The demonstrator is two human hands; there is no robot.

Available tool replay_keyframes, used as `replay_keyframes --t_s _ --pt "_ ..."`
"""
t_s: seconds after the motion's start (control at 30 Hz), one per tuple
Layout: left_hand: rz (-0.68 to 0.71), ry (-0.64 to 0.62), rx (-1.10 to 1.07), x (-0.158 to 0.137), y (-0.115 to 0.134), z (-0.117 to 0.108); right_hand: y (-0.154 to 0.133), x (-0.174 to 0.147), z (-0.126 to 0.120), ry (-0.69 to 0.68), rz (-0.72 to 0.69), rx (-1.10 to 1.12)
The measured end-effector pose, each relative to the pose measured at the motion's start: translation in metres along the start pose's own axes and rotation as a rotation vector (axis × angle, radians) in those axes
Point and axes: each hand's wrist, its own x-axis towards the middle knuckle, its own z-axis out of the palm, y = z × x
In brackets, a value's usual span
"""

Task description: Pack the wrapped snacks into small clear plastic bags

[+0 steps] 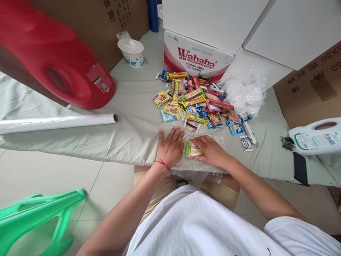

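Observation:
My left hand (171, 145) lies flat at the table's front edge, fingers stretched out, on the left border of a clear plastic bag (183, 164). Close beside it, my right hand (211, 151) has its fingers and thumb around a small green-edged biscuit packet (192, 149). That packet rests on the clear plastic, which hangs over the edge towards my lap. Right behind my hands spreads a heap of wrapped snacks (194, 94), with yellow cookie packets (173, 110) at its left side. My right palm hides part of the packet.
Crumpled clear bags (246, 92) lie right of the heap, before a Wahaha carton (197, 57). Leftward are a red jug (77, 78), a white roll (58, 122) and a paper cup (133, 53). A white bottle (317, 137) and black phone (300, 168) lie right; a green stool (39, 217) stands below.

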Motion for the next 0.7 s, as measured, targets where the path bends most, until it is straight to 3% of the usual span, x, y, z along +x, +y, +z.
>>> replay_keyframes --t_s 0.23,0.33,0.4,0.53,0.63,0.7 --pt "-0.003 0.005 0.022 0.001 -0.001 0.001 -0.003 -0.006 0.009 0.139 -0.023 0.028" --pt "-0.006 0.002 0.025 0.001 -0.001 0.000 -0.010 -0.030 0.013 0.266 -0.024 0.035" --pt "-0.008 -0.001 0.026 0.002 0.000 0.000 -0.018 -0.057 0.026 0.297 -0.033 0.045" --pt "-0.023 -0.005 0.021 0.003 0.001 0.000 -0.022 -0.107 0.077 0.232 -0.073 0.039" --pt "-0.053 -0.027 -0.002 0.005 -0.001 -0.003 -0.015 -0.121 0.103 0.307 0.000 0.006" --pt "-0.070 -0.064 -0.030 0.008 -0.003 -0.007 -0.010 -0.120 0.102 0.384 0.023 0.023"
